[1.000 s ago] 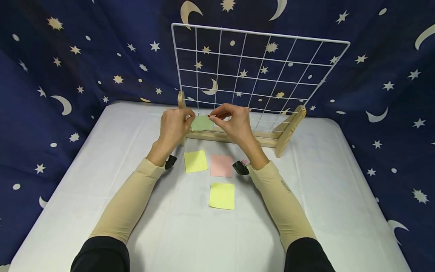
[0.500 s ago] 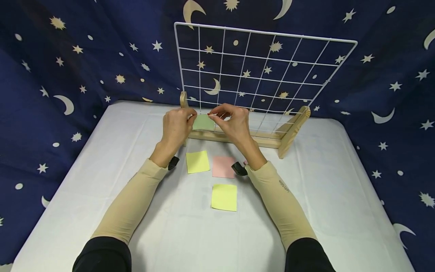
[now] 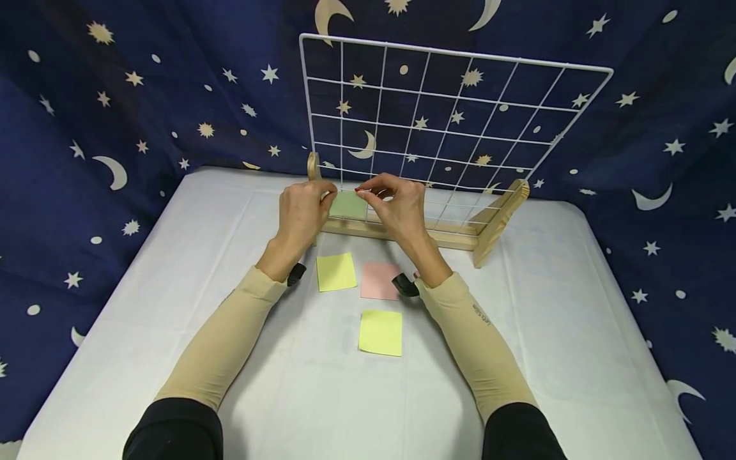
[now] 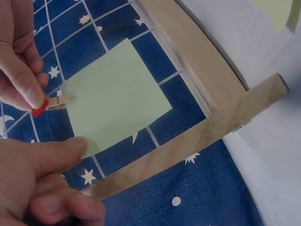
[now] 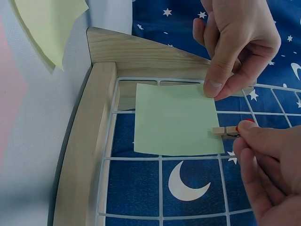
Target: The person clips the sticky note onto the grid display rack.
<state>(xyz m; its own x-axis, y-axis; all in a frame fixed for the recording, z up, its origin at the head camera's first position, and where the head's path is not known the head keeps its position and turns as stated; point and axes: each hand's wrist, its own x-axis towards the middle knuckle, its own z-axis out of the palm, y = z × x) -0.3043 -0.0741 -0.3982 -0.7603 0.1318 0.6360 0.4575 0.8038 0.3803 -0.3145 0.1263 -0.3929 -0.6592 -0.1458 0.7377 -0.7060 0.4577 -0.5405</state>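
Observation:
A pale green sticky note (image 3: 349, 206) lies flat against the lower left of a white wire grid (image 3: 386, 45). My left hand (image 3: 301, 209) pinches the note's upper left corner between thumb and index finger. At the note's top edge, a small wooden clothespin (image 5: 225, 131) with a red ornament has its tip over the paper. The thumb and fingers of my right hand (image 3: 400, 206) pinch the clothespin's red end. In the left wrist view, the clothespin (image 4: 59, 101) sits about midway along that edge.
The grid stands in a wooden base with a slanted right foot (image 3: 501, 225). On the white table (image 3: 546, 332) lie a yellow note (image 3: 336, 272), a pink note (image 3: 379, 281) and a nearer yellow note (image 3: 381, 333). A dark blue star-patterned cloth (image 3: 190, 76) hangs behind.
The head view has shifted a little, so the scene sits slightly farther right. Both hands keep their grips at the green note, with barely any movement.

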